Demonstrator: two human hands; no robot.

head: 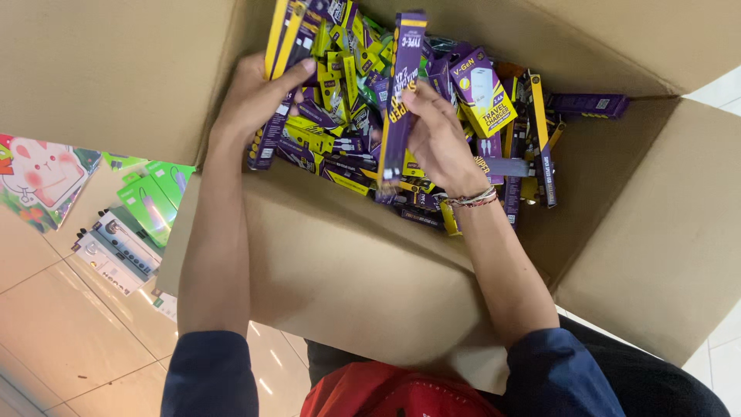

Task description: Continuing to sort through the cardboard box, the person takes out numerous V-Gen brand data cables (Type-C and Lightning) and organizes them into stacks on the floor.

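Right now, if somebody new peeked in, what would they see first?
First, the heap of purple and yellow packets filling the open cardboard box. In the middle the right hand holds one long purple packet upright, while the left hand grips a few more at the heap's left edge. Green and grey packets lie on the tiled floor, left of the box.

Big cardboard box (656,232) packed w/ slim purple-yellow packs (347,85); one tall pack (401,93) stands upright mid-box. Green packs (154,197) + grey ones (116,251) lie on the floor, left.
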